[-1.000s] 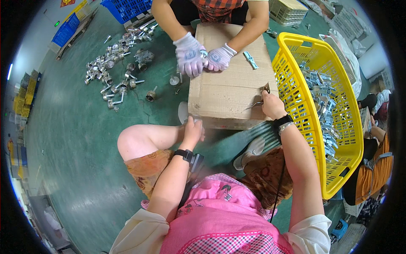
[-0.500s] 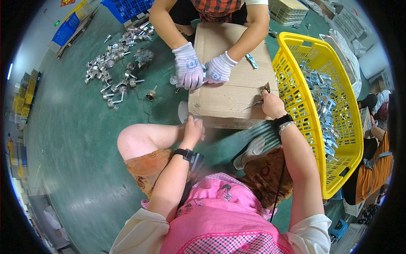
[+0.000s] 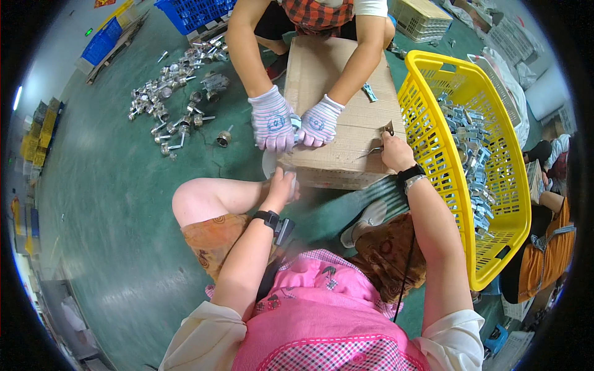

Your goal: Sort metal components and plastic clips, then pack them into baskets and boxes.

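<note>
My right hand (image 3: 397, 153) is closed at the right edge of an upturned cardboard box (image 3: 340, 74). Its fingers grip a small metal part, of which a brown plate with a hole (image 3: 388, 128) and a thin bent prong (image 3: 375, 149) stick out. My left hand (image 3: 282, 188) is curled low by the box's near left corner, against a translucent whitish sheet or disc (image 3: 269, 163); what its fingers hold is mostly hidden. Across the box, a co-worker's gloved hands (image 3: 273, 123) grip a small metal clamp (image 3: 297, 123). Another metal clamp (image 3: 369, 92) lies on the box.
A yellow plastic basket (image 3: 436, 161) full of metal clamps stands close to my right arm. Loose metal fittings with stems (image 3: 164, 93) are scattered on the green floor at the left. A blue crate (image 3: 185, 13) sits at the back, and another person in orange (image 3: 550, 247) is at the far right.
The co-worker's gloved hands have shifted slightly toward me and apart, showing more of the clamp between them. My hands have hardly moved.
</note>
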Available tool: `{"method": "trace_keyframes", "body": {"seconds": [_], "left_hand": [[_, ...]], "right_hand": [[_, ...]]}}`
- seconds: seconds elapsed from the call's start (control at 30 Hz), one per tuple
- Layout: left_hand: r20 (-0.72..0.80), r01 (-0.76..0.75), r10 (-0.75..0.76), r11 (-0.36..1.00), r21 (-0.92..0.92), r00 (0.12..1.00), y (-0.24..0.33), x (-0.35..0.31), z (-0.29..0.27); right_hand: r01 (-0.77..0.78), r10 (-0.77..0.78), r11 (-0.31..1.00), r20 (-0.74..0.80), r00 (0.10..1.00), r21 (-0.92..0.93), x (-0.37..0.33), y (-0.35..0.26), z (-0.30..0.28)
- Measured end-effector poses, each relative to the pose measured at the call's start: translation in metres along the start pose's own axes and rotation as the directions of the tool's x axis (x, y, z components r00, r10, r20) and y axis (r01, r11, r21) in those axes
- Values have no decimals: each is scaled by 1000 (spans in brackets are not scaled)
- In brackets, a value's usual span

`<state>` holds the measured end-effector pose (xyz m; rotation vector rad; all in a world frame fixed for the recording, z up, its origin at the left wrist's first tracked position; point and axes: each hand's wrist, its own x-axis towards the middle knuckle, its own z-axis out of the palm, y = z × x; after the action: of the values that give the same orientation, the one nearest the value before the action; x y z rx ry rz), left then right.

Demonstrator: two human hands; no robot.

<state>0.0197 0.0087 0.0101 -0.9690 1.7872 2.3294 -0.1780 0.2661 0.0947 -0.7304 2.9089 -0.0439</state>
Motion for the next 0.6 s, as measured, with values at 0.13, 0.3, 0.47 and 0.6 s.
{"method": "trace_keyframes", "body": {"seconds": [0.13,0.3,0.47,0.6], "left_hand": [[64,-17,22,997,-73,998,0,-21,0],[83,-256,264,961,-101,961,56,-106,1],[71,-452,489,844,-288,869,122,-199,10],[88,-338,364,914,-222,927,87,-189,8]], "right_hand": [[-2,2,1000,2,1000,-7,4,2,6],[5,-5,1000,-13,1000,-7,7,10,15],[-9,9,1000,3,1000,-4,6,11,15],[-20,20,1000,5,1000,-20,3,6,9]]}}
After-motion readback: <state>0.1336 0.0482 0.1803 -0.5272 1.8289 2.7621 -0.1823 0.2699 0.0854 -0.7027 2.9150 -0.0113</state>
